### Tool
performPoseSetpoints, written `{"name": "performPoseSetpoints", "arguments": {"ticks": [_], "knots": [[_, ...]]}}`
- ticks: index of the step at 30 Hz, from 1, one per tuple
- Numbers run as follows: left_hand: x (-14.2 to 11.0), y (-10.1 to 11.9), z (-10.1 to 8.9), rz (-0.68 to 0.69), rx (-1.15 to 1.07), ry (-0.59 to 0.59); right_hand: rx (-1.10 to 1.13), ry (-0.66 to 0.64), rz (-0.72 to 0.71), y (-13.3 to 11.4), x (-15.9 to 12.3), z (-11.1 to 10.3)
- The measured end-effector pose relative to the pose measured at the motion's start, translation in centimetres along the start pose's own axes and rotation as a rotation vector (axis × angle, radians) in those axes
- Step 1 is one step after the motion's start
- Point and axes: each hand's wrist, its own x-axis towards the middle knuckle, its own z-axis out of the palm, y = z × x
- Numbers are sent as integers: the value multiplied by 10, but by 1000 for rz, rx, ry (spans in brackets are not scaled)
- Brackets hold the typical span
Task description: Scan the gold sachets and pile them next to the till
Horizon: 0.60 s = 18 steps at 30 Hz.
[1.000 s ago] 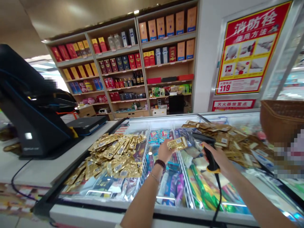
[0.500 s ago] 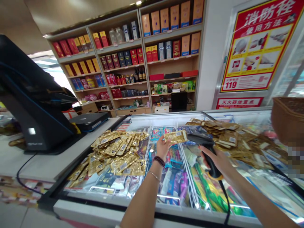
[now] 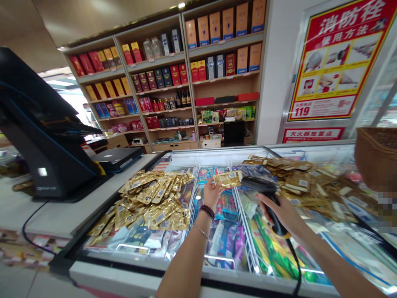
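Shifted slightly left since half a second ago: black handheld scanner (image 3: pixel 259 184), gripped in right hand (image 3: pixel 281 211), nose at the right end of single gold sachet (image 3: pixel 228 179), oblong, shiny, with a pale printed patch, pinched at its left end by left hand (image 3: pixel 212 193) above the middle of glass-topped freezer (image 3: pixel 124 275). Noted around: left heap of gold sachets (image 3: pixel 151 192), right heap of duller sachets (image 3: pixel 296 181), black terminal (image 3: pixel 51 165) at left, wicker basket (image 3: pixel 376 153) at far right, cut off by the frame. Print too small to read; contact between scanner and sachet impossible to confirm.
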Motion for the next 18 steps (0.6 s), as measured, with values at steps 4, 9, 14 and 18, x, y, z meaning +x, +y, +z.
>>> {"name": "performPoseSetpoints", "arguments": {"ticks": [4, 9, 14, 18], "knots": [[-1, 1, 0, -4, 22, 9, -19, 9, 10, -2, -2, 1], [-2, 3, 1, -8, 20, 8, -12, 14, 7, -7, -4, 2], [-3, 5, 1, -18, 27, 11, -22, 5, 13, -9, -6, 1], [-1, 3, 1, -28, 17, 10, -36, -2, 11, -6, -3, -1]]}}
